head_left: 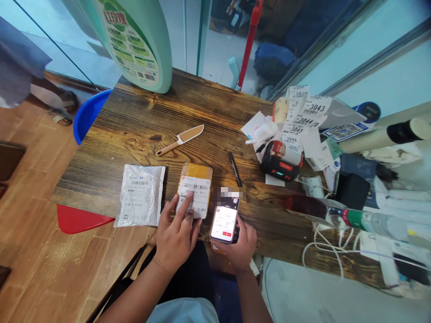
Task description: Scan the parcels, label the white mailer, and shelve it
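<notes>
My left hand (177,233) rests on a small brown parcel (196,179) with a white barcode label, fingers stretched out, the forefinger on the label. My right hand (239,244) is wrapped round a smartphone (225,220) whose lit screen shows a white and red page; the phone hangs over the near edge of the wooden table (141,121), right beside the parcel. A flat white plastic mailer bag (138,195) with a label lies left of the parcel.
A beige knife (182,139) and a black pen (235,168) lie behind the parcel. At right sit a black-red label printer (281,162), numbered receipts (305,117), cables and a water bottle (370,223). A large green detergent bottle (134,40) stands at back. Blue and red stools (88,114) are at left.
</notes>
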`<state>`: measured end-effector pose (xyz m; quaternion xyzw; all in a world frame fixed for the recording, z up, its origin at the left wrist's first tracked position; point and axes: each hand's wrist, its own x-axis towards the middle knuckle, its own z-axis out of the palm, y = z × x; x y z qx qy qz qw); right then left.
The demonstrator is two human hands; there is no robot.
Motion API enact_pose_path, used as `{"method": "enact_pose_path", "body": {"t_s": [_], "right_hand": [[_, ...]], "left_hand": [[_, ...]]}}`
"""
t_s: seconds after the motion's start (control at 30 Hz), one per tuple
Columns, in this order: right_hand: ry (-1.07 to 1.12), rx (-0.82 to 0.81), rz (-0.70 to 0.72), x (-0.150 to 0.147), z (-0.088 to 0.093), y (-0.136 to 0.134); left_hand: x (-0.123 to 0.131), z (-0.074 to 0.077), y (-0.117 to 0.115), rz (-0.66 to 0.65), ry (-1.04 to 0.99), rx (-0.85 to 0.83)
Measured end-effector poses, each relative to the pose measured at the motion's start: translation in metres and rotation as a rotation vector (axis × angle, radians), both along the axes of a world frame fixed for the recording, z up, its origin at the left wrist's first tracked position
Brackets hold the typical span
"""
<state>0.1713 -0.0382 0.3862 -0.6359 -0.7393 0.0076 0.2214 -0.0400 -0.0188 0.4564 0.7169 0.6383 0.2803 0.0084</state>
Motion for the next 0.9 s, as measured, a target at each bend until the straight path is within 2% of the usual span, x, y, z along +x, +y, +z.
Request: {"method": "enact_pose_path", "body": {"t_s": [0.33, 0.57, 0.9], "right_hand": [[0.005, -0.025, -0.01, 0.002, -0.001, -0.002], [0.014, -0.036, -0.024, 0.001, -0.001, -0.003], [-0.015, 0.002, 0.111, 0.001, -0.006, -0.015]], "left_hand": [[0.001, 0.012, 0.001, -0.037, 0.037, -0.059], [0.001, 0.016, 0.005, -0.02, 0.042, -0.051], [-0.006, 0.018, 0.011, -0.066, 0.062, -0.026]]}}
